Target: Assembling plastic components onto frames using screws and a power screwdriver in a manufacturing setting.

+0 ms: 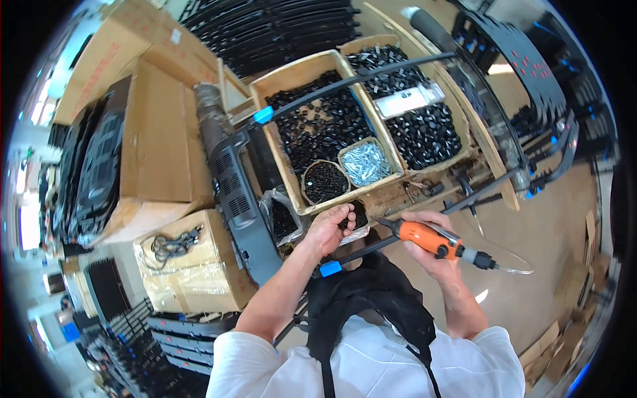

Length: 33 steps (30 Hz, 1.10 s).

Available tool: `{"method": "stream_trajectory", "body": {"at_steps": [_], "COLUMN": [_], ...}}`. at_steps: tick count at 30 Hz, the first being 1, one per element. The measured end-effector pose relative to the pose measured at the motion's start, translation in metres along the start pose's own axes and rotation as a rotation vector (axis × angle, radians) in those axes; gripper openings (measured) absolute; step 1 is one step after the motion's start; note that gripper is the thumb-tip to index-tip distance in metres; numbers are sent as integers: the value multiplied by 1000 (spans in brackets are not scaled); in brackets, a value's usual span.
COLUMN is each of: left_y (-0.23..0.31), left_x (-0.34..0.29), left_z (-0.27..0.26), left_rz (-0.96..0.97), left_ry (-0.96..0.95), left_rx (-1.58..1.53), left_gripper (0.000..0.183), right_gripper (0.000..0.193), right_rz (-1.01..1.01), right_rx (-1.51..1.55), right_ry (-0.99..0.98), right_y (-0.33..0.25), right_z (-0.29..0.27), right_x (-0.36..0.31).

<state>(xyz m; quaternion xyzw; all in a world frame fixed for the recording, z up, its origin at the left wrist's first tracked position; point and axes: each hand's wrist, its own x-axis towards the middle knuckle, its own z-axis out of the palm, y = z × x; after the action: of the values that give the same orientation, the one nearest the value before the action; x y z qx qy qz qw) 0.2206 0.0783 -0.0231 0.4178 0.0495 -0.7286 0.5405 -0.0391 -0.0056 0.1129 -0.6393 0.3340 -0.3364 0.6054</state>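
In my right hand is an orange power screwdriver, its dark tip pointing left and a clear hose trailing from its rear end. My left hand has its fingers curled together over a small container of black screws; whatever the fingers hold is too small to make out. Just beyond, a wooden tray carries many black plastic pieces, a round tub of small black screws and a tub of silver screws. A black bar with a blue end piece runs below both hands.
Another wooden tray of black parts adjoins on the right, with a pale metal box across it. A black vented panel leans at the left, beside cardboard boxes. Stacked black panels stand behind; a metal rack is far right.
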Motion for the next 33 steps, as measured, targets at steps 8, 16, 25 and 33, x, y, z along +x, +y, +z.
{"method": "stream_trajectory", "body": {"at_steps": [8, 16, 25, 33], "left_y": [-27, -26, 16, 58], "left_x": [-50, -72, -101, -127], "left_z": [17, 1, -42, -86], "left_rz": [372, 455, 480, 610], "left_ry": [167, 279, 194, 59], "left_rx": [-445, -672, -701, -790], "left_gripper": [21, 15, 21, 20], "right_gripper": [54, 52, 54, 52], "right_rz": [-138, -107, -96, -109], "right_rx": [86, 102, 19, -101], "right_ry": [-350, -496, -545, -634], "right_y": [28, 31, 0, -37], "right_z": [50, 96, 178, 259], "right_x": [48, 59, 79, 108]}}
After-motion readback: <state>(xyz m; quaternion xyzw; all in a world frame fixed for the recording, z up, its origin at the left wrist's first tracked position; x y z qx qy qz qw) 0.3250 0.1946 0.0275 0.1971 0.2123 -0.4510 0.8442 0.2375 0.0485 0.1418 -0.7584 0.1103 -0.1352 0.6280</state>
